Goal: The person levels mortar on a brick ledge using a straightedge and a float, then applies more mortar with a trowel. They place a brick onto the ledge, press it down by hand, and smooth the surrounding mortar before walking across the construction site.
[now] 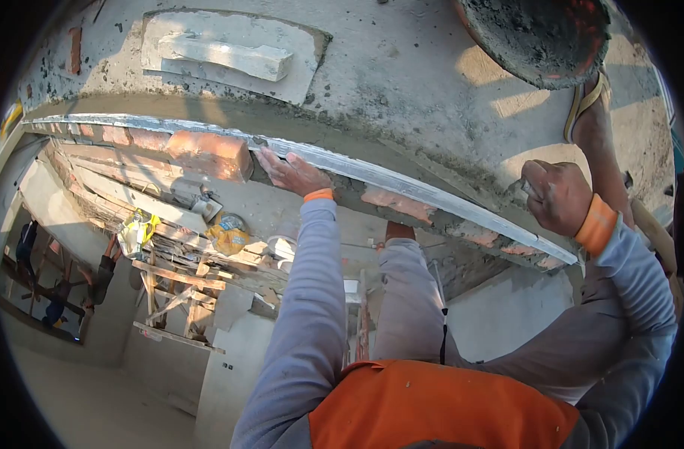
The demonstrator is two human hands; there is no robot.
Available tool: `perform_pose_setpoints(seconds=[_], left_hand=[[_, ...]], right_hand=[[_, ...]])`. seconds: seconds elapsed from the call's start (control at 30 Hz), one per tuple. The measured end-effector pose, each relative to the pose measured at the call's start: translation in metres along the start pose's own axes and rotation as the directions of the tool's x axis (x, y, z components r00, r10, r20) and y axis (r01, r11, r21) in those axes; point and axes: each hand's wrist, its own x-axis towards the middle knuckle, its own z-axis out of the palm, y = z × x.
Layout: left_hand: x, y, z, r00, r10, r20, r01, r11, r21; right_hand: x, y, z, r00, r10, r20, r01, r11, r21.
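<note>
A long, mortar-smeared straightedge (357, 161) runs along the edge of a ledge topped with wet mortar (327, 127). My left hand (295, 175) is at its near side, fingers pressed against it, just right of a loose-looking red brick (211, 155). Over the right part of the ledge, my right hand (557, 196) is closed in a fist. A small grey bit shows at its knuckles, but I cannot make out what it grips. Smoothed mortar with a sloping ridge (447, 176) lies between the two hands.
A plastering float (226, 56) lies on a mortar-stained board beyond the ledge. A pan of mortar (540, 37) is at the top right, beside a sandalled foot (593, 112). Below the ledge are wooden scaffolding (178, 280), a yellow sack (228, 233) and people (57, 288) at lower left.
</note>
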Motion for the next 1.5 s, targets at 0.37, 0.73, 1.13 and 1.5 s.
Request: perform_pose_setpoints(seconds=[0.37,0.73,1.13,1.5], left_hand=[[-0.053,0.091,-0.05,0.472,0.593,0.652,-0.608,0.755,-0.247],[-0.208,0.178,-0.013,-0.093,0.618,0.781,-0.727,0.493,-0.477],[-0.162,0.152,-0.057,0.113,0.78,0.616,-0.578,0.556,-0.598],[-0.118,-0.116,-0.203,0.457,0.129,0.88,-0.198,0.979,-0.041]], right_hand=[[-0.119,0.056,-0.035,0.97,0.155,-0.186,-0.17,0.983,-0.068],[-0.119,0.06,-0.022,0.928,0.254,-0.271,-0.286,0.955,-0.083],[-0.112,0.045,0.002,0.942,0.046,-0.332,-0.113,0.976,-0.185],[-0.126,-0.117,-0.035,0.905,0.056,-0.422,-0.143,0.974,-0.177]])
